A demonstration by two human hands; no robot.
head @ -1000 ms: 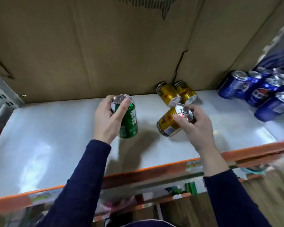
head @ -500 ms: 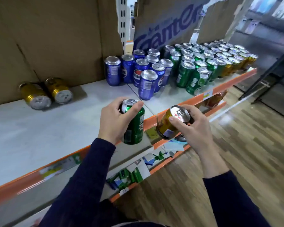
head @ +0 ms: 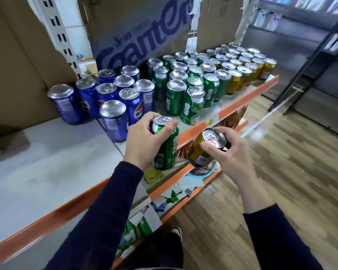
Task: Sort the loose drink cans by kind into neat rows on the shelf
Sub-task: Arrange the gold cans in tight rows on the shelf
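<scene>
Each can is best set upright at the front of its kind: the green row (head: 192, 106) just beyond the left hand (head: 142, 145), the gold row (head: 240, 82) well beyond the right hand (head: 232, 154). The green can (head: 168, 152) is wrapped by the left hand's curled fingers; the tilted gold can (head: 197, 154) is pinched at its top end by the right hand.

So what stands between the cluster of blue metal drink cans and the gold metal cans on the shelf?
Rows of upright green metal cans fill that stretch, from the blue cans to the gold cans, seen in the head view.
</scene>
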